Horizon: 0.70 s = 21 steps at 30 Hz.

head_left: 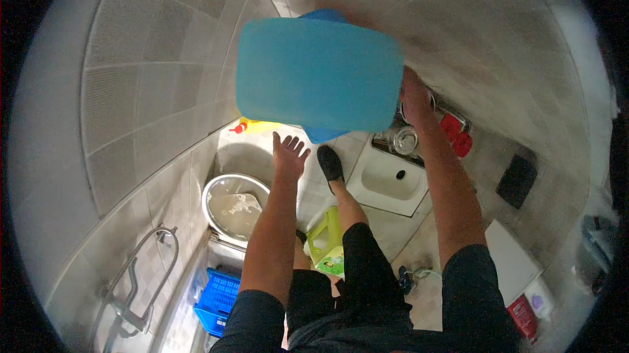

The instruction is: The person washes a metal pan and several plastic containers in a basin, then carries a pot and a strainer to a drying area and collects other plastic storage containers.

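A light blue rectangular plastic panel (321,71) with rounded corners is raised in front of me, close to the tiled wall. Darker blue parts (324,134) stick out behind its upper and lower edges; I cannot make out what they belong to. My right hand (417,96) is closed at the panel's right edge, its fingertips partly hidden. Just under the lower edge, my left hand (290,155) is apart from the panel, fingers spread and holding nothing. Near the wall lies a yellow thing with a red cap (240,128).
On the left stands a round metal basin (209,189) with cloudy water. A green plastic jug (327,241) is between my legs. A white squat pan (390,179), metal pots (403,140) and red items (456,133) are on the right. A blue crate (217,299) sits below a shower hose (173,261).
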{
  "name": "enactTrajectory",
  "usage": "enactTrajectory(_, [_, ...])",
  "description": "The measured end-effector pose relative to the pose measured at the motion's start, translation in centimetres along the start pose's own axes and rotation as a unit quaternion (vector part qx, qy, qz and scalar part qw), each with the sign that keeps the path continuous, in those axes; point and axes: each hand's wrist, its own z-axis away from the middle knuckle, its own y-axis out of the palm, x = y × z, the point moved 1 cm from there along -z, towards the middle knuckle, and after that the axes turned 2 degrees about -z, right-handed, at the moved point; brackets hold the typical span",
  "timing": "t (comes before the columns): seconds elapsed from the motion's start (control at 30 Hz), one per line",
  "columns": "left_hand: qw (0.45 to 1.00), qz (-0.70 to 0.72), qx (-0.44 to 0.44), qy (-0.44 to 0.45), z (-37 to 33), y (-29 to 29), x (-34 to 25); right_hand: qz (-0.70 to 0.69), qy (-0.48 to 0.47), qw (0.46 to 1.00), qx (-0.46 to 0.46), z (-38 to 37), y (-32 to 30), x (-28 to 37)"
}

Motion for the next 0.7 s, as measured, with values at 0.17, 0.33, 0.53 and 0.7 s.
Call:
enactTrajectory(0.17, [0.99,0.136,0.013,0.038,-3.3,0.7,-1.8,0.236,0.002,0.969,0.069,-4.8,4.7,3.5])
enactTrajectory(0.33, [0.967,0.179,0.143,0.115,-4.8,1.3,-1.0,0.3,-0.035,0.947,0.112,-8.2,5.3,5.1])
enactTrajectory(0.53, [0.964,0.226,0.077,0.117,-5.0,5.1,-1.0,0.349,-0.038,0.93,0.108,-10.4,3.8,4.9])
enactTrajectory(0.7, [0.959,0.277,0.014,0.067,-7.0,3.4,-2.0,0.352,-0.044,0.927,0.12,-11.9,6.1,3.5])
